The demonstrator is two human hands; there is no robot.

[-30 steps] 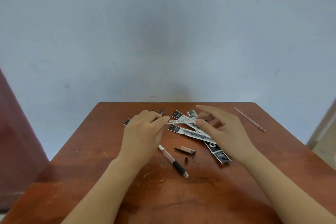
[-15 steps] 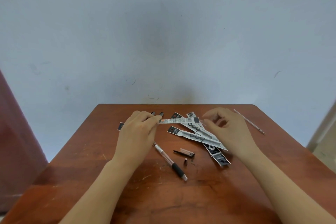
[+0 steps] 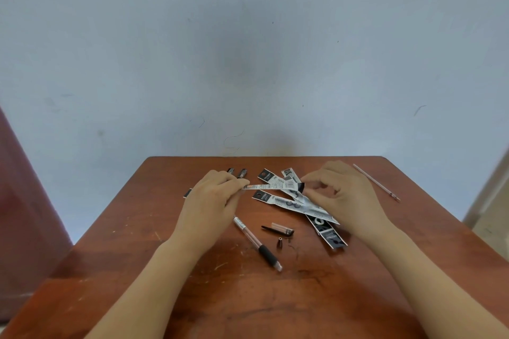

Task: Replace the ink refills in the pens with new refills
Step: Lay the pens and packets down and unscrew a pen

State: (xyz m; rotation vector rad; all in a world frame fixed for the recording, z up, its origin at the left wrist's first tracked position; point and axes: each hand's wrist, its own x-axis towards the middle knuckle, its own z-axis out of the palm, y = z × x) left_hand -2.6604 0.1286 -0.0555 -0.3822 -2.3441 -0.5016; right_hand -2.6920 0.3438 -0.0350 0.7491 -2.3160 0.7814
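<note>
On the table (image 3: 132, 242), the left hand (image 3: 212, 201) has its fingers curled, thumb and forefinger pinching a refill packet (image 3: 271, 186) that is held level, clear of the table; the packet's dark left end pokes out past the hand. Two pen ends (image 3: 236, 172) show just behind the knuckles. Below the hand lies an open pen (image 3: 256, 242), slanting down to the right, with its cap (image 3: 281, 228) and small tip (image 3: 279, 243) just beside it. A pile (image 3: 294, 202) of more packets lies fanned under the held one. The right hand (image 3: 341, 195) pinches the packet's dark right end. A bare refill (image 3: 376, 181) lies apart, far right.
</note>
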